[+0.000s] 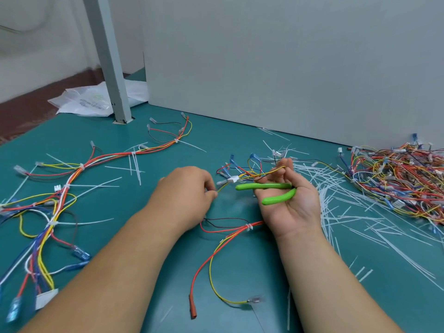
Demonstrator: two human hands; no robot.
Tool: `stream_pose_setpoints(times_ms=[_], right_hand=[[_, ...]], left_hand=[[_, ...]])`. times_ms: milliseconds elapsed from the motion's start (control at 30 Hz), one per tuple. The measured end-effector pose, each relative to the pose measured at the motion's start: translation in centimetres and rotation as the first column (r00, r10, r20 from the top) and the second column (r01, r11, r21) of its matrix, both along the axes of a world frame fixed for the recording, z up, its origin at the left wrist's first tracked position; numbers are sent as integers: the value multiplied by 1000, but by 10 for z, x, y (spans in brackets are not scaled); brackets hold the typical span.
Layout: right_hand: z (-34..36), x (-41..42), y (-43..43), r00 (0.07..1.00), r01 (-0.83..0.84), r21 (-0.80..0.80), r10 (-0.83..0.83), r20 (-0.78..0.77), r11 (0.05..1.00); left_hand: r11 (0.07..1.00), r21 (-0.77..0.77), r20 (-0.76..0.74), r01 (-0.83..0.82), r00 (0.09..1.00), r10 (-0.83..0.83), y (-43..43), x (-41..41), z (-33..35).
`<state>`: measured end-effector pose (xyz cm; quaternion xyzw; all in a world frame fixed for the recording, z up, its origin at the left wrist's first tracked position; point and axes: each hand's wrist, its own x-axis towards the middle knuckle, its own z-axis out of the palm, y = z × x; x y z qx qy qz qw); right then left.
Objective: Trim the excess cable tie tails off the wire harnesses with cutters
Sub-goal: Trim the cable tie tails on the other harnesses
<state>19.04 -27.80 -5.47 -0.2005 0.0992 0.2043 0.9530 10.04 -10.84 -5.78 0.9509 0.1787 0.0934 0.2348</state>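
Note:
My right hand (292,203) is turned palm up and holds the green-handled cutters (269,192), handles pointing left; their jaws are hidden behind the fingers. Its fingertips also pinch wires of a harness (242,177) with a white connector. My left hand (189,193), knuckles up, pinches the yellow wire of that same harness just left of the cutters. The harness trails down toward me in red and yellow wires (216,258) with a tied white cable tie (248,227).
A long harness (72,174) with uncut tie tails lies at the left on the green mat (134,212). A heap of harnesses (398,179) sits at the right, cut white tails (355,212) scattered beside it. A grey post (108,58) and plastic bags (89,102) stand behind.

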Motion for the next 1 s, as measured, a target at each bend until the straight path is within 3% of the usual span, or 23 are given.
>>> stream_pose_setpoints(times_ms=[300,400,500,567,667,767,867,1000], right_hand=[[0,0,0,999,-15,-94,18,39,995],[-1,-1,2,999,3,-145,3,42,989],[-1,-3,4,997,-10,-188,24,75,982],[-2,-5,7,994,-26,-239,50,95,971],[-2,-10,13,989,-19,-366,72,131,930],[-1,-15,18,979,14,-412,71,190,911],[1,-19,18,969,13,-417,92,231,909],[1,-24,18,961,-14,-451,137,242,892]], left_hand=[[993,87,-73,-83,993,89,6,1,-8],[987,127,8,-94,996,93,5,1,-7],[989,-93,269,-114,954,135,5,2,-2],[959,-280,390,-42,908,154,1,3,3],[830,-550,470,94,856,215,-8,4,13],[509,-809,486,293,821,300,-12,3,24],[233,-844,536,484,783,316,-11,-1,32],[133,-804,591,580,752,291,-8,-3,34]])
